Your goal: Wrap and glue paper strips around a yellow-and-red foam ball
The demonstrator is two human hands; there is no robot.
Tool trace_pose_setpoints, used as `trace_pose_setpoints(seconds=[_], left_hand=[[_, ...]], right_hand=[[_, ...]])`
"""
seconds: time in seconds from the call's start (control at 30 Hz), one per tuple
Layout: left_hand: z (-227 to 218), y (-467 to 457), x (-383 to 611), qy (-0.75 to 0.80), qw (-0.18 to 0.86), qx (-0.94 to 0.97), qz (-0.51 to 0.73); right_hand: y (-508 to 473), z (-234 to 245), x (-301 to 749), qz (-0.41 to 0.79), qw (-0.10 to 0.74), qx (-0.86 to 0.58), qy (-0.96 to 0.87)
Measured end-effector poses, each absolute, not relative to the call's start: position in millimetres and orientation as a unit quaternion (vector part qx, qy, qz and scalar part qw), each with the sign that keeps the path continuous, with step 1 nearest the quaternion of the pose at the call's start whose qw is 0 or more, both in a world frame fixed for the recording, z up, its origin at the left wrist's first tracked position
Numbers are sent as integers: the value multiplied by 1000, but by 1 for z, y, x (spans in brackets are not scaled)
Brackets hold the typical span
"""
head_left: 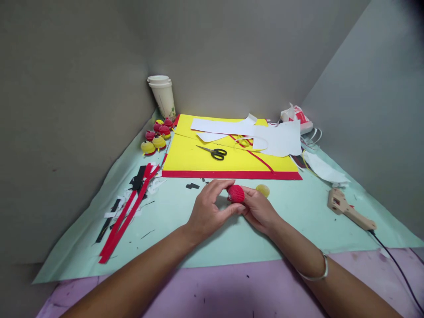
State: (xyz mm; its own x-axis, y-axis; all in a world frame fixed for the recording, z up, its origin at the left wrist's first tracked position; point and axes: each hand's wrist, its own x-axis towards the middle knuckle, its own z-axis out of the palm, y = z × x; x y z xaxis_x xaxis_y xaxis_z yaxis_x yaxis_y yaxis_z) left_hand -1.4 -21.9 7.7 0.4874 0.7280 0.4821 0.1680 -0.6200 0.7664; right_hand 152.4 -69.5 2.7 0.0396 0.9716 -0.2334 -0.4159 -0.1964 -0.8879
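Note:
Between my two hands is a small red ribbed dome [236, 193], held above the pale green sheet. My left hand [209, 204] grips it from the left, thumb below and fingers above. From the right, my right hand [260, 206] pinches its side; part of those fingers is hidden behind the dome. Just behind my right hand lies a yellow round piece [263, 191] on the sheet. Small black paper scraps [192, 186] lie beyond my left hand.
Black scissors [213, 153] rest on yellow sheets [185, 159] with white paper [278, 139]. A glue gun [351, 211] with a cord lies right. Red strips [127, 221] and scraps lie left. Behind them are several red and yellow balls [159, 141] and a cup [162, 97].

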Motion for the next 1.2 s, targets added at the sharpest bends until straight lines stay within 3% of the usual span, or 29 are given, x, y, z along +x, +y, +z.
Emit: trace_pose_setpoints(seconds=[0.83,1.0,1.2], left_hand=[[7,-25,-1,261,303,800,447],[6,-24,0,318,336,786,410],[8,-19,-1,372,421,735,379]], right_hand=[[-67,-6,154,652,554,-434,-281],[-68,1,155,508,550,-552,-367],[-69,6,161,247,437,-662,-557]])
